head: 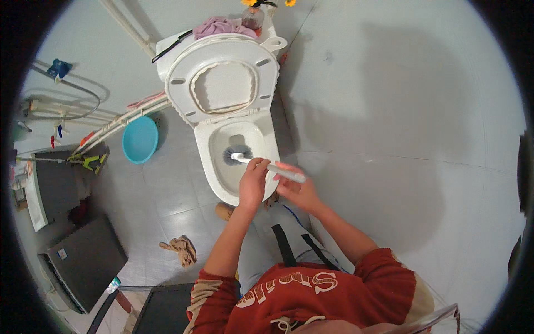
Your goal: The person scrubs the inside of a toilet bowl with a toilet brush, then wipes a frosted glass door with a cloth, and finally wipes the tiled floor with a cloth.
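Observation:
A toilet brush [238, 155] with grey bristles and a white handle is held over the open bowl of a white toilet [205, 146]. My left hand [254, 181] grips the handle near the brush head, above the front of the bowl. Beside it, my right hand [297, 188] is at the thicker end of the handle, slightly blurred, its fingers spread around the grip; whether it holds firmly is unclear. The raised toilet seat [179, 94] leans back against the tank.
On the tank lie a pink cloth [219, 27], a black-handled tool [172, 46] and a glass vase [252, 18] with flowers. A blue basin [140, 140] and a crumpled brown cloth [181, 250] are on the tiled floor at left. Wall at right.

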A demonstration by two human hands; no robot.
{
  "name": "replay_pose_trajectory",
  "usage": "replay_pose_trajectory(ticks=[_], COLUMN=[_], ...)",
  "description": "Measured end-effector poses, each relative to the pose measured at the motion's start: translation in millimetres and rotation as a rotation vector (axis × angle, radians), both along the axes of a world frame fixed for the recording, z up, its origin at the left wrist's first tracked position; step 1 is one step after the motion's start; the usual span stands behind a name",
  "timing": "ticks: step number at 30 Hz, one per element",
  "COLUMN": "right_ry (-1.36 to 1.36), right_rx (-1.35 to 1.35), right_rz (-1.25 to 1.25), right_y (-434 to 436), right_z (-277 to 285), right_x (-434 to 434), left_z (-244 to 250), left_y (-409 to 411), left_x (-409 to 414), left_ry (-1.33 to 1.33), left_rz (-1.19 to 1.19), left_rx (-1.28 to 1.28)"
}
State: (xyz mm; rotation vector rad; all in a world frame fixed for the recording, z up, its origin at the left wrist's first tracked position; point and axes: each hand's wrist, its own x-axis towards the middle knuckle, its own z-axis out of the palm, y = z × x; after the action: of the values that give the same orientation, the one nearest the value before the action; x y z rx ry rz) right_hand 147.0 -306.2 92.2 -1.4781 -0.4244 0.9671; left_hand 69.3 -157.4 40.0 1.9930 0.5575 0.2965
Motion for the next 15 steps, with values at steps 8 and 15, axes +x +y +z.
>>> replay_pose_trajectory(ticks=[8,15], right_ry=[-0.532,-0.546], right_rx=[-0.094,-0.412], right_rz=[-0.232,-0.293], right_y=[28,38], right_z=[12,-61], right_x=[98,228], left_z=[31,-1], left_y=[-24,-63], left_x=[105,90], left_ry=[-0.122,-0.07], left_rz=[-0.021,-0.003], left_rx=[-0.273,-0.416])
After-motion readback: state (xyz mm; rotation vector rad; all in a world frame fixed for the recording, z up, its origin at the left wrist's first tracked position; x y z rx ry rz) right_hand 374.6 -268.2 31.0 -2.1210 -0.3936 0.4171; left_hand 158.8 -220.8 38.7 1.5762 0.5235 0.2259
